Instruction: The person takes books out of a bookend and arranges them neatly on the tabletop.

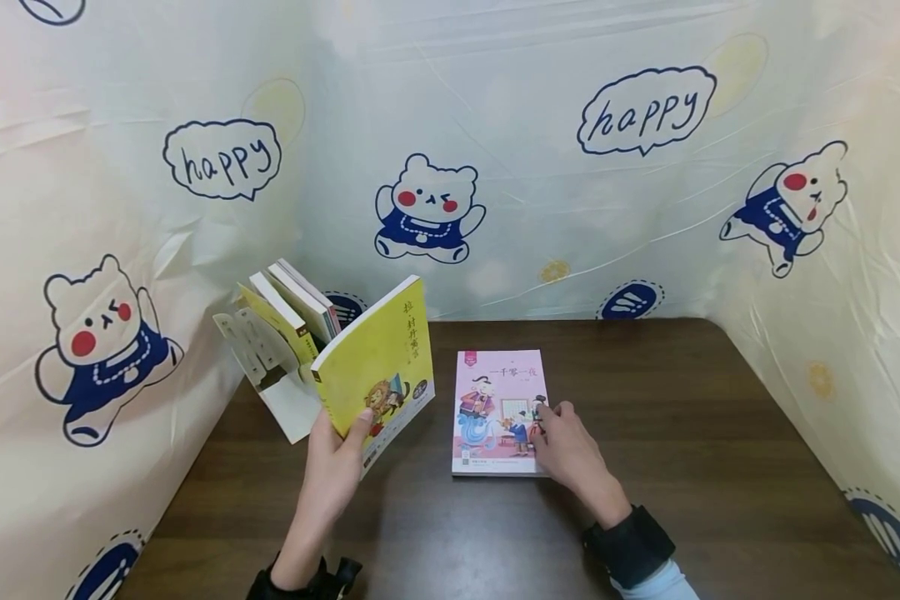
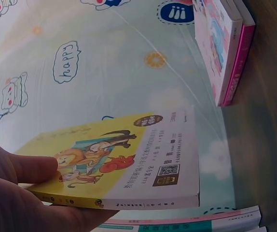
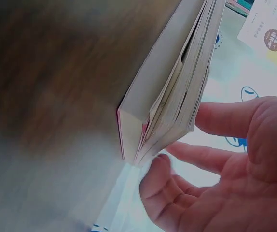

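My left hand (image 1: pixel 333 458) grips a yellow children's book (image 1: pixel 382 358) by its lower edge, thumb on the cover and fingers behind. The book is raised and tilted, with its white lower cover band visible in the left wrist view. My right hand (image 1: pixel 570 446) is at the right edge of a pink book (image 1: pixel 498 417), fingertips right at its cover. The right wrist view shows loosely bent fingers (image 3: pixel 201 157) beside the page edges, some tips hidden behind the book. Under this pink book lies another book with a bright pink spine (image 2: pixel 240 63).
At the back left, several books (image 1: pixel 300 300) lean in a white bookend (image 1: pixel 288 404), partly behind the yellow book. The dark wooden table (image 1: pixel 682 433) backs onto a printed curtain (image 1: pixel 525 192) with bears and "happy" lettering.
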A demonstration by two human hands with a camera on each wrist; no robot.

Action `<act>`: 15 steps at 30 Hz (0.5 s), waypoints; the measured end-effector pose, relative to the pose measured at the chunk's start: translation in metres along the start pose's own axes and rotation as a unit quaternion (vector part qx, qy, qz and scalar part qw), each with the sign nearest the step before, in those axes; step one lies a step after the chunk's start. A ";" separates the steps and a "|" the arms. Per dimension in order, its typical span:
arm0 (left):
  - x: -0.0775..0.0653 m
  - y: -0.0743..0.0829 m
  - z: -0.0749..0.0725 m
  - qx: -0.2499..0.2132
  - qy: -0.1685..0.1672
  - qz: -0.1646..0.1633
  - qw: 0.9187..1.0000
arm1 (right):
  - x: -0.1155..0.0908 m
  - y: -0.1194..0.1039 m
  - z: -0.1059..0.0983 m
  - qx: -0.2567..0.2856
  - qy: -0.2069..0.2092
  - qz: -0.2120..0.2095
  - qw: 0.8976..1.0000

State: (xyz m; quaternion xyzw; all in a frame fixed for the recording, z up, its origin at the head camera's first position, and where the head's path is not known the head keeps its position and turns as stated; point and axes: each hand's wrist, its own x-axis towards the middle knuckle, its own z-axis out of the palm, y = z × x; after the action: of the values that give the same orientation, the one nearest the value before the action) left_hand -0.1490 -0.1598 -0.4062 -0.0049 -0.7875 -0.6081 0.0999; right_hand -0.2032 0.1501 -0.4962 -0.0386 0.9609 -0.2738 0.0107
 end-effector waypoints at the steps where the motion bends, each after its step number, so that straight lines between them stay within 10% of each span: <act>1: 0.000 0.000 0.000 0.001 0.000 0.001 1.000 | 0.000 -0.001 0.000 0.005 0.005 0.001 1.000; 15: 0.003 -0.002 0.005 -0.002 -0.023 0.012 1.000 | 0.002 -0.021 -0.002 0.088 0.049 -0.039 0.994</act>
State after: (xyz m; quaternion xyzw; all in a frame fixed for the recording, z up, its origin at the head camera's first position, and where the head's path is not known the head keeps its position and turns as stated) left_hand -0.1530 -0.1555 -0.4090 -0.0285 -0.7884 -0.6081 0.0887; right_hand -0.2037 0.1330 -0.4838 -0.0615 0.9304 -0.3587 -0.0439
